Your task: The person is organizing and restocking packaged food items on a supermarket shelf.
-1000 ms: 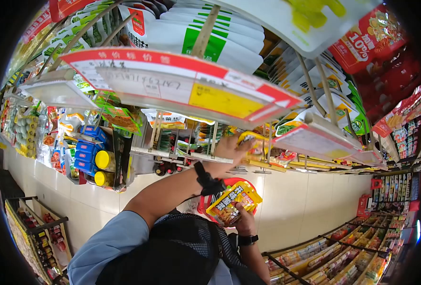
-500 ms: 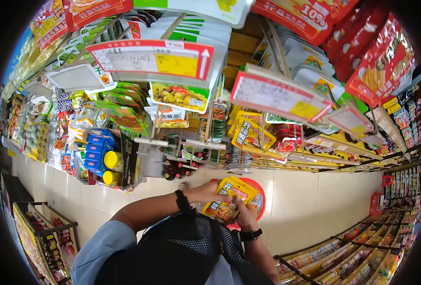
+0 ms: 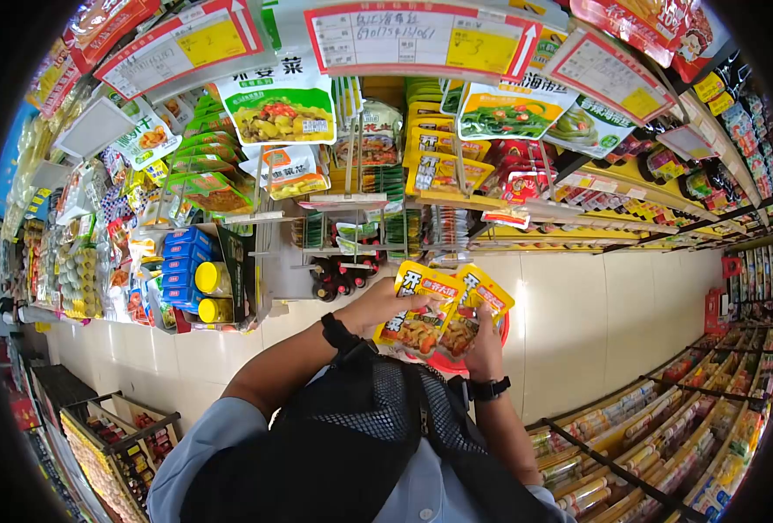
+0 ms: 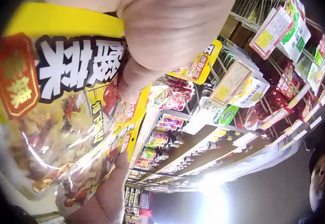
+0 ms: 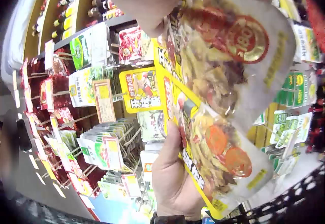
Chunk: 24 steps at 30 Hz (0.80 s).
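Two yellow pouches of pickled vegetables with clear lower fronts are held side by side at chest height in the head view. My left hand [image 3: 384, 305] pinches the left pouch [image 3: 417, 309] by its upper edge, thumb on the front. The right pouch [image 3: 475, 305] is gripped by my right hand [image 3: 484, 344], its thumb also across the front. The pouches overlap along their inner edges. In the right wrist view, one pouch [image 5: 223, 153] lies beside the other, their printed food windows showing. Below them, a red basket [image 3: 450, 363] is mostly hidden.
Matching yellow pouches [image 3: 443, 174] hang on a hook ahead, among other packets and price tags [image 3: 421, 39]. Blue boxes [image 3: 184, 270] and yellow-lidded jars [image 3: 214, 279] stand at left. Shelves [image 3: 622, 436] line the right behind, across the tiled floor [image 3: 569, 322].
My left hand has come back from the hanging yellow pouches to beside my right hand, bringing a second pouch. The two pouches, stacked half a second ago, are now spread apart. The view has shifted.
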Each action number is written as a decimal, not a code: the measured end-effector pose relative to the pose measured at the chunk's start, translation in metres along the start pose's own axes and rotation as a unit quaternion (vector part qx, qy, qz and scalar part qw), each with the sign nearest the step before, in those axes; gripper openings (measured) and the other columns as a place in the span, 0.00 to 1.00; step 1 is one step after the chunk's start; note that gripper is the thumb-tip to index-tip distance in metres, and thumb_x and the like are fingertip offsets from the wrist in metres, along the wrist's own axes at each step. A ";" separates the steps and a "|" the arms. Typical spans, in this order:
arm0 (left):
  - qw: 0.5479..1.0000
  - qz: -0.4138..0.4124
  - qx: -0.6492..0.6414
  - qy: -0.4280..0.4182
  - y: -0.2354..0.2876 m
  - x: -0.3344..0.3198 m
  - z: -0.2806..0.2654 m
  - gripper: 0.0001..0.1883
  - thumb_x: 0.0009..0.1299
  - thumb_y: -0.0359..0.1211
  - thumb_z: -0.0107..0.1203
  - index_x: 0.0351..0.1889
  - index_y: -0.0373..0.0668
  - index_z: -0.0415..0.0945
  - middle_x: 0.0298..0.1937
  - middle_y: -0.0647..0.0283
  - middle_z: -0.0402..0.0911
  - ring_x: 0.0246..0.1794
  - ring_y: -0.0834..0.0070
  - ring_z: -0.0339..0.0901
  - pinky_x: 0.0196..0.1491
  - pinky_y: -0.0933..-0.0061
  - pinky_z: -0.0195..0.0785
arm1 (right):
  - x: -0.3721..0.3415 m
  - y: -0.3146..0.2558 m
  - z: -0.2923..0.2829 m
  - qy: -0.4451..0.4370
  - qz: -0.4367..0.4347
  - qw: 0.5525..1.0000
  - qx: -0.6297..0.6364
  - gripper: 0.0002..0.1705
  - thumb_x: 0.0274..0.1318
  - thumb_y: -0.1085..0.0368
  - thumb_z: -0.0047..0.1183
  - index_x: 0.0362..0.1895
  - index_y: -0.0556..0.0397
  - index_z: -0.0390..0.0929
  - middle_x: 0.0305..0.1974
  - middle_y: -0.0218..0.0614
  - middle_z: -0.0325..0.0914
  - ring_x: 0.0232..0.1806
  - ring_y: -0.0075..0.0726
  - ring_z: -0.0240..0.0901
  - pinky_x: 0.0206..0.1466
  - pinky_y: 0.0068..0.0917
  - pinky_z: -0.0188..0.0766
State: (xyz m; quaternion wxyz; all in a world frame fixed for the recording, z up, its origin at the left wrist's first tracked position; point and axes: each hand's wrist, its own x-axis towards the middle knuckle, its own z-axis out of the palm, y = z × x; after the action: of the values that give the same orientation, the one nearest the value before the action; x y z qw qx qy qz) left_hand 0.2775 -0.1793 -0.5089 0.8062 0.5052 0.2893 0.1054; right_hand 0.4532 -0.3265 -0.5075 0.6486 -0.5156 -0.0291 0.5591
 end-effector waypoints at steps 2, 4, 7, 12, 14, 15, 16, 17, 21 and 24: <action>1.000 0.029 -0.007 0.009 0.004 -0.002 -0.001 0.16 0.71 0.34 0.58 0.53 0.36 0.76 0.49 0.63 0.82 0.48 0.79 0.77 0.52 0.75 0.70 | -0.001 0.000 -0.016 0.015 0.017 1.000 0.020 0.30 0.68 0.45 0.44 0.59 0.59 0.66 0.49 0.43 0.77 0.49 0.42 0.79 0.47 0.38 0.82; 0.998 0.068 -0.008 0.012 0.015 0.002 -0.004 0.17 0.71 0.34 0.58 0.54 0.36 0.75 0.48 0.64 0.82 0.47 0.80 0.77 0.52 0.75 0.70 | 0.006 0.009 -0.032 0.037 -0.001 0.999 0.039 0.26 0.70 0.46 0.41 0.55 0.55 0.67 0.47 0.42 0.78 0.45 0.40 0.80 0.46 0.39 0.82; 0.995 0.085 -0.032 0.050 0.054 0.012 -0.011 0.16 0.72 0.34 0.56 0.55 0.36 0.75 0.49 0.65 0.81 0.49 0.80 0.76 0.52 0.75 0.70 | 0.012 0.017 -0.048 0.062 -0.006 0.996 0.065 0.27 0.69 0.45 0.41 0.55 0.55 0.67 0.47 0.41 0.78 0.46 0.41 0.80 0.49 0.41 0.80; 0.969 0.211 0.124 0.033 0.103 0.042 -0.022 0.17 0.74 0.37 0.55 0.54 0.36 0.75 0.48 0.66 0.82 0.45 0.81 0.76 0.50 0.75 0.71 | 0.012 0.024 -0.057 0.078 -0.014 0.996 0.046 0.25 0.68 0.43 0.43 0.49 0.54 0.68 0.46 0.42 0.76 0.46 0.42 0.78 0.49 0.40 0.79; 0.956 0.257 0.143 0.009 0.112 0.046 -0.017 0.17 0.74 0.37 0.54 0.54 0.36 0.75 0.47 0.65 0.82 0.45 0.80 0.76 0.50 0.75 0.71 | 0.010 0.023 -0.053 0.067 -0.006 0.997 0.046 0.24 0.68 0.45 0.45 0.49 0.54 0.68 0.45 0.41 0.76 0.45 0.43 0.78 0.49 0.41 0.79; 0.958 0.252 0.138 0.014 0.112 0.049 -0.017 0.16 0.74 0.37 0.54 0.54 0.36 0.76 0.47 0.64 0.82 0.45 0.80 0.76 0.50 0.74 0.71 | 0.011 0.025 -0.053 0.065 -0.002 0.997 0.048 0.23 0.68 0.46 0.45 0.49 0.54 0.68 0.45 0.41 0.76 0.45 0.43 0.78 0.50 0.42 0.78; 0.960 0.247 0.133 0.019 0.112 0.053 -0.017 0.16 0.74 0.36 0.55 0.54 0.36 0.76 0.47 0.64 0.82 0.45 0.80 0.76 0.50 0.74 0.71 | 0.012 0.027 -0.055 0.069 -0.005 0.997 0.041 0.23 0.68 0.47 0.46 0.49 0.54 0.69 0.46 0.41 0.76 0.46 0.44 0.78 0.50 0.42 0.78; 0.962 0.241 0.128 0.024 0.110 0.057 -0.017 0.16 0.73 0.36 0.55 0.54 0.37 0.76 0.47 0.64 0.82 0.45 0.80 0.76 0.50 0.74 0.71 | 0.014 0.030 -0.057 0.073 -0.006 0.997 0.034 0.22 0.68 0.47 0.46 0.49 0.54 0.69 0.46 0.41 0.76 0.46 0.44 0.78 0.51 0.42 0.78; 0.973 0.211 0.076 0.048 0.090 0.074 -0.019 0.15 0.72 0.33 0.56 0.53 0.37 0.76 0.46 0.62 0.82 0.44 0.80 0.77 0.48 0.74 0.72 | 0.015 0.025 -0.044 0.081 0.009 0.996 0.036 0.20 0.68 0.49 0.46 0.48 0.53 0.69 0.48 0.41 0.75 0.48 0.45 0.77 0.52 0.43 0.77; 0.970 0.204 0.119 0.060 0.089 0.071 -0.021 0.15 0.73 0.35 0.55 0.52 0.36 0.76 0.45 0.62 0.82 0.41 0.82 0.77 0.44 0.76 0.72 | 0.018 0.025 -0.044 0.088 0.025 0.995 0.048 0.20 0.66 0.52 0.50 0.51 0.55 0.71 0.48 0.41 0.77 0.47 0.46 0.79 0.51 0.44 0.79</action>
State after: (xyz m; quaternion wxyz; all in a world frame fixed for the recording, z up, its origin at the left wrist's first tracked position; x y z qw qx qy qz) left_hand 0.3337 -0.0888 -0.4629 0.6835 0.6382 0.2384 0.2621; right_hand 0.4700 -0.3448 -0.5551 0.6585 -0.5316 0.0678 0.5283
